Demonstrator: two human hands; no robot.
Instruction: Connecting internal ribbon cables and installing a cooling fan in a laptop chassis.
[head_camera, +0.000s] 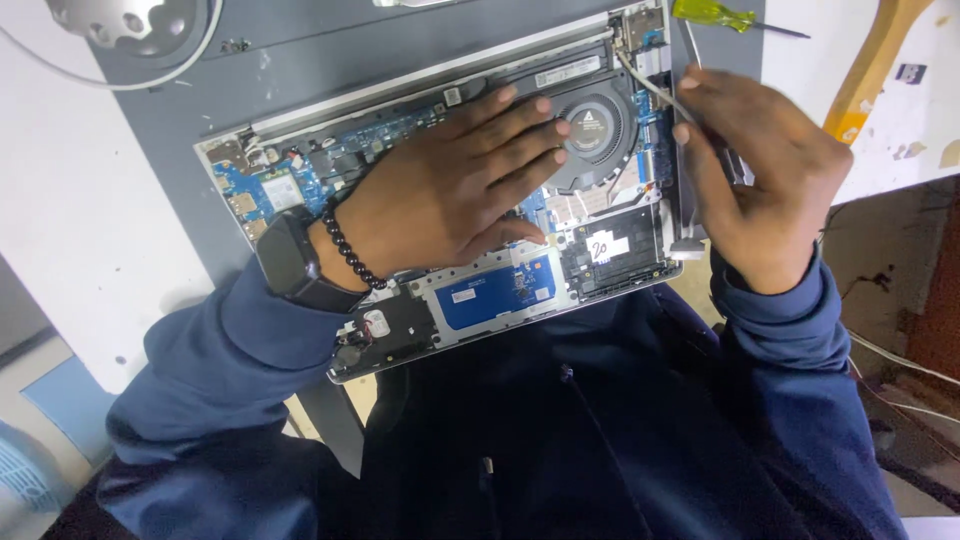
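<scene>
- While the opened laptop (450, 215) lies on the grey mat (180, 130), its boards are covered by the flat, unclenched left hand (455, 190).
- A thin metal-shafted tool (660, 92) is pinched by the right hand (760, 175) over the far corner.
- A round black fan (592, 132) is left exposed.
- A yellow-handled screwdriver (715, 14) is seen beyond.

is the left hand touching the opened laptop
Touching. The head view shows the left hand lying flat, palm down, on the exposed boards of the opened laptop, with its fingertips reaching the edge of the round black fan and no gap visible beneath.
</scene>
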